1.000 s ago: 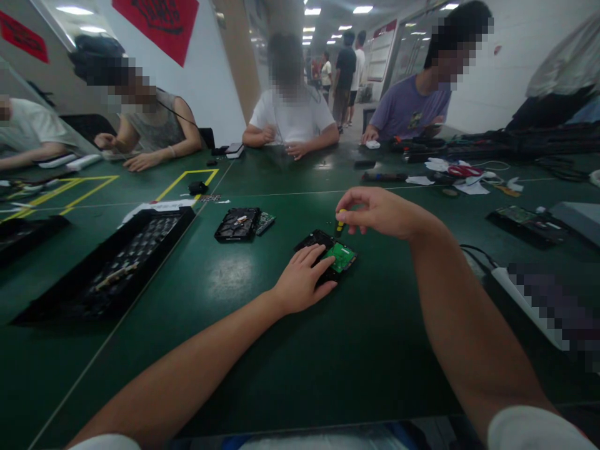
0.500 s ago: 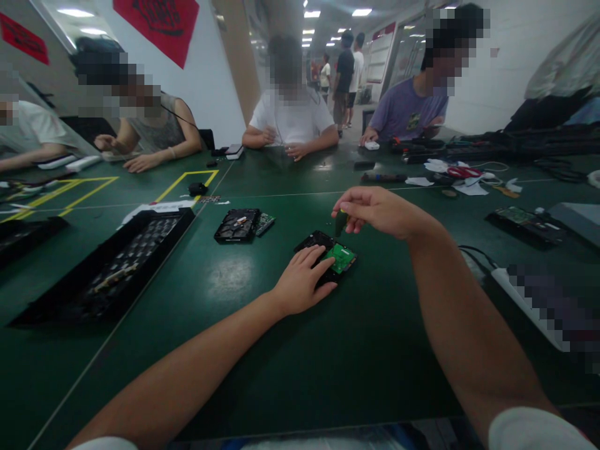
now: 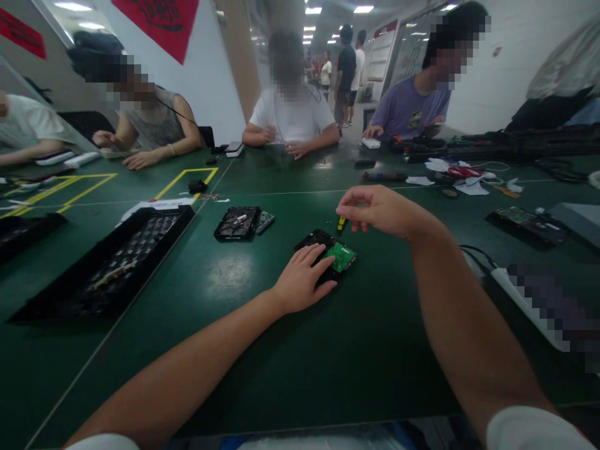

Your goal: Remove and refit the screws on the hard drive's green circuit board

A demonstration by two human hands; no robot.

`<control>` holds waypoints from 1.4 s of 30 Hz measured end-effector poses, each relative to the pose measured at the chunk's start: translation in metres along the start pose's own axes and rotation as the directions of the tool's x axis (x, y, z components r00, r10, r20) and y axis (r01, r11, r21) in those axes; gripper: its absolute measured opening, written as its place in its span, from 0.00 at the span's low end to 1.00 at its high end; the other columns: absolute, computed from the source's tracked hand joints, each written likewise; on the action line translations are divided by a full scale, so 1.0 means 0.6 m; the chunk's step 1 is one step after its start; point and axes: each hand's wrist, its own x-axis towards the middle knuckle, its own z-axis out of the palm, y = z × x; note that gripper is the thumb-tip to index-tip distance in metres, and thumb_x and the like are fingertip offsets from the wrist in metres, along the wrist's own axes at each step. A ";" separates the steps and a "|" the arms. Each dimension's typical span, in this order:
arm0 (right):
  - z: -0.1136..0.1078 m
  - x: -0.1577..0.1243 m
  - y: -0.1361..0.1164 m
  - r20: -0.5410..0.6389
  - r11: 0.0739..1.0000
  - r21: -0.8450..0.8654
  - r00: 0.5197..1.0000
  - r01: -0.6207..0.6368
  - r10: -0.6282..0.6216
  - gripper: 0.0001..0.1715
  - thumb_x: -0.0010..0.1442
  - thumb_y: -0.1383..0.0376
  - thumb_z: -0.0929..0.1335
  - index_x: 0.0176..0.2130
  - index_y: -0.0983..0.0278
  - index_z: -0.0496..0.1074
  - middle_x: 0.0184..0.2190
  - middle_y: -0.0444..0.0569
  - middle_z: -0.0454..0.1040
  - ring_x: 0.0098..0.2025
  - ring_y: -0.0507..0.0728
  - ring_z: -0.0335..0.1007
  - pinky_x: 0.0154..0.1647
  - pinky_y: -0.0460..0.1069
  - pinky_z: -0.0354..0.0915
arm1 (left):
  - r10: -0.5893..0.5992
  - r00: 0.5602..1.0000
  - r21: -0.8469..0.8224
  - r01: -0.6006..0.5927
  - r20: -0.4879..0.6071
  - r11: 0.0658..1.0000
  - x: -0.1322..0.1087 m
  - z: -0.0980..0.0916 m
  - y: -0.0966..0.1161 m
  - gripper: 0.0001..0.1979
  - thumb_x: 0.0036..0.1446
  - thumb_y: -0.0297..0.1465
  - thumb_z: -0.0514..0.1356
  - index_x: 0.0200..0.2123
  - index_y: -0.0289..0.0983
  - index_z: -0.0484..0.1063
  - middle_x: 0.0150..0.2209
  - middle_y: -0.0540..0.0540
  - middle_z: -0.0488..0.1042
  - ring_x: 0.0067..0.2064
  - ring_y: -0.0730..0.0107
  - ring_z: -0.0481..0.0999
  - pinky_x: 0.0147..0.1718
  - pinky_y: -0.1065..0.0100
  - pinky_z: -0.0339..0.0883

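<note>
A black hard drive (image 3: 315, 238) with a green circuit board (image 3: 344, 256) lies on the table before me. My left hand (image 3: 302, 279) rests flat across its near side, fingers spread, covering part of the drive and the board's edge. Just above the drive's far right corner, my right hand (image 3: 368, 209) pinches a small yellow-and-black screwdriver (image 3: 340, 224) upright by its handle. Its tip is too dark to make out. Tiny screws (image 3: 329, 222) lie on the table left of the screwdriver.
Another hard drive (image 3: 237, 223) with a loose circuit board (image 3: 265, 222) lies to the left. Beyond it stretches a long black tray (image 3: 162, 265). A further drive (image 3: 525, 225) and a white power strip (image 3: 529, 306) lie right. Several people sit across the green table (image 3: 375, 356).
The screwdriver has turned in my right fingers, so more yellow shows on its handle. My left hand stays on the hard drive.
</note>
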 end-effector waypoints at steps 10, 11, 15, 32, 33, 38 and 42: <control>-0.001 -0.001 -0.005 -0.018 0.998 -0.056 0.999 -0.042 0.041 0.11 0.67 0.57 0.75 0.41 0.62 0.79 0.38 0.50 0.83 0.29 0.53 0.78 0.25 0.47 0.69 | 0.001 1.000 -0.001 -0.001 0.001 1.000 -0.001 -0.002 0.002 0.31 0.71 0.47 0.60 0.70 0.41 0.66 0.74 0.35 0.60 0.75 0.43 0.60 0.73 0.41 0.56; 0.000 -0.001 -0.004 -0.013 0.997 -0.063 0.999 -0.050 0.049 0.12 0.66 0.56 0.76 0.41 0.62 0.78 0.39 0.50 0.83 0.29 0.53 0.78 0.24 0.47 0.70 | 0.002 1.000 0.002 -0.002 0.001 1.000 -0.001 -0.002 0.002 0.31 0.71 0.47 0.60 0.70 0.40 0.67 0.74 0.35 0.60 0.75 0.43 0.60 0.73 0.41 0.56; 0.002 -0.001 -0.004 -0.037 0.997 -0.033 0.997 -0.069 0.068 0.14 0.63 0.57 0.78 0.41 0.62 0.75 0.39 0.52 0.83 0.28 0.53 0.77 0.22 0.47 0.69 | 0.010 1.000 0.013 -0.010 -0.001 1.000 0.000 -0.001 0.001 0.30 0.71 0.48 0.60 0.69 0.39 0.68 0.73 0.33 0.61 0.75 0.43 0.60 0.73 0.42 0.56; 0.003 0.000 -0.008 0.023 0.999 -0.018 0.999 0.040 -0.039 0.09 0.69 0.60 0.72 0.44 0.63 0.80 0.40 0.49 0.82 0.30 0.50 0.71 0.27 0.45 0.63 | 0.012 1.000 -0.003 -0.013 -0.023 1.000 0.000 0.003 0.000 0.31 0.70 0.47 0.61 0.69 0.38 0.68 0.73 0.33 0.62 0.74 0.41 0.61 0.72 0.41 0.57; 0.002 -0.001 -0.008 0.028 0.999 -0.006 0.999 0.039 -0.039 0.09 0.69 0.60 0.72 0.44 0.63 0.80 0.41 0.49 0.83 0.29 0.50 0.71 0.26 0.45 0.63 | 0.016 1.000 -0.001 -0.016 -0.023 1.000 0.000 0.003 0.000 0.31 0.70 0.47 0.61 0.69 0.38 0.68 0.73 0.33 0.62 0.74 0.41 0.61 0.72 0.41 0.57; 0.005 -0.002 -0.011 0.030 0.999 -0.038 0.999 0.019 -0.018 0.14 0.62 0.56 0.78 0.40 0.63 0.78 0.34 0.48 0.82 0.28 0.50 0.71 0.26 0.46 0.65 | 0.019 1.000 0.011 -0.019 -0.021 1.000 0.000 0.002 0.000 0.30 0.71 0.47 0.60 0.70 0.39 0.67 0.73 0.33 0.61 0.74 0.42 0.60 0.72 0.40 0.57; 0.008 0.001 -0.008 -0.031 0.997 -0.079 0.999 -0.011 0.009 0.17 0.59 0.55 0.80 0.38 0.63 0.76 0.33 0.48 0.81 0.26 0.51 0.74 0.23 0.46 0.65 | 0.018 1.000 0.015 -0.017 -0.020 1.000 0.000 0.002 0.000 0.30 0.71 0.47 0.61 0.70 0.39 0.67 0.73 0.34 0.61 0.74 0.42 0.61 0.72 0.40 0.58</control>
